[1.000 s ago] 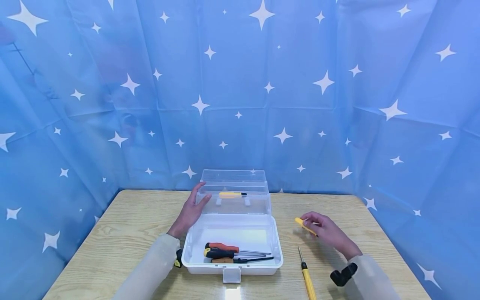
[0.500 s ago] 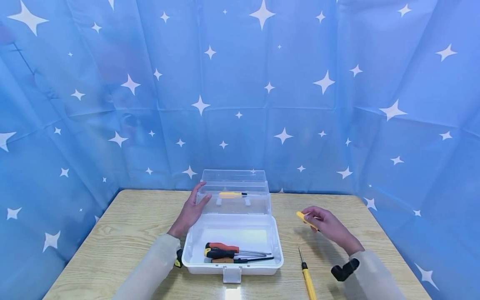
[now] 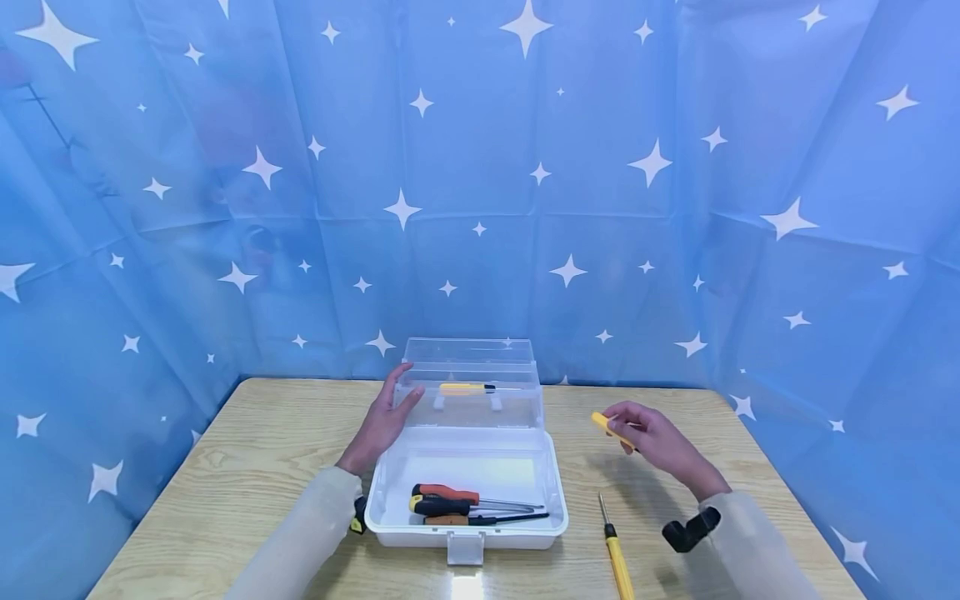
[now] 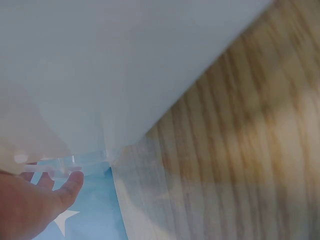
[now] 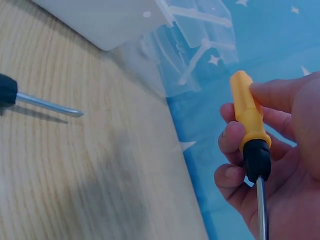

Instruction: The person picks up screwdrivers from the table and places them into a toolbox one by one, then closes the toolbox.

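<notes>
My right hand (image 3: 656, 442) holds a screwdriver (image 5: 250, 115) with a yellow and black handle, raised above the table right of the toolbox. Its metal shaft points down in the right wrist view, and its tip is out of frame. My left hand (image 3: 378, 425) grips the left edge of the clear lid (image 3: 517, 410), thumb in front and fingers partly hidden behind. The lid stands up at the back of the white toolbox (image 3: 557, 492). Inside the box lie a red-handled screwdriver (image 3: 450, 494), a black-and-yellow one (image 3: 438, 506) and a brown-handled one (image 3: 447, 521).
Another yellow screwdriver (image 3: 618, 567) lies on the wooden table (image 3: 262, 467), right of the box, its tip pointing away from me. A yellow-handled tool (image 3: 463, 389) sits in the lid's compartment. A blue star-patterned curtain (image 3: 480, 167) hangs behind the table.
My right hand has lifted the yellow screwdriver slightly off the table and moved a little up in view. The left hand and the toolbox stay in place.
</notes>
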Demonstrator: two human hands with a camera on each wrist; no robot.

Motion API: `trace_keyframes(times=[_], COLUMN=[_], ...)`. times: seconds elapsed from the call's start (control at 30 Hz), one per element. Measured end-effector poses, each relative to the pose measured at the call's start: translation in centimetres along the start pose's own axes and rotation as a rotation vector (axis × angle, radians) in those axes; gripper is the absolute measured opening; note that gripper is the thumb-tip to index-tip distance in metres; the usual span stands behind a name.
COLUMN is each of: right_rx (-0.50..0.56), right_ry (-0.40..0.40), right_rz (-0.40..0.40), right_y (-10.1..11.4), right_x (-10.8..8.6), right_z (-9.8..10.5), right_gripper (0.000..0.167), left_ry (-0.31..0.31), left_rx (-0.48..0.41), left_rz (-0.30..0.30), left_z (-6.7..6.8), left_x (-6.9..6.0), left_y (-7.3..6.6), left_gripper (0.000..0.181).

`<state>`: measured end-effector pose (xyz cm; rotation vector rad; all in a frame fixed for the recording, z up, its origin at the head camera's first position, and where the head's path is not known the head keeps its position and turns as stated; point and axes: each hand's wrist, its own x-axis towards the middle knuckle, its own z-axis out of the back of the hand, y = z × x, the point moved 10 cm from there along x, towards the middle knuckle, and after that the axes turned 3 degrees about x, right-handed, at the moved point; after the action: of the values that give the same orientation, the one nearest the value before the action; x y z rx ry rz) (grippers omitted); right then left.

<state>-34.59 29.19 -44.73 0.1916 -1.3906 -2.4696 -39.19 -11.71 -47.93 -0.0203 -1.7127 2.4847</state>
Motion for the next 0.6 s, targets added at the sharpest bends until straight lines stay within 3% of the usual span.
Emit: trace_keyframes(times=[0.27, 0.5, 0.6], right_rx=[-0.008, -0.019, -0.016], right_ry=[-0.002, -0.002, 0.001], right_rz=[0.003, 0.026, 0.035], right_y=[0.9, 2.4, 2.9], right_x=[0.6, 1.1, 1.4], right_z=[0.2, 0.4, 0.6], right_gripper=[0.027, 0.028, 0.027], left_ry=[-0.012, 0.001, -0.014], left_rx=[0.009, 0.011, 0.018], left_rz=[0.001, 0.010, 0.000], left_z=[0.1, 0.1, 0.1], left_x=[0.2, -0.3, 0.0], left_y=[0.3, -0.6, 0.0], left_gripper=[0.069, 0.066, 0.068])
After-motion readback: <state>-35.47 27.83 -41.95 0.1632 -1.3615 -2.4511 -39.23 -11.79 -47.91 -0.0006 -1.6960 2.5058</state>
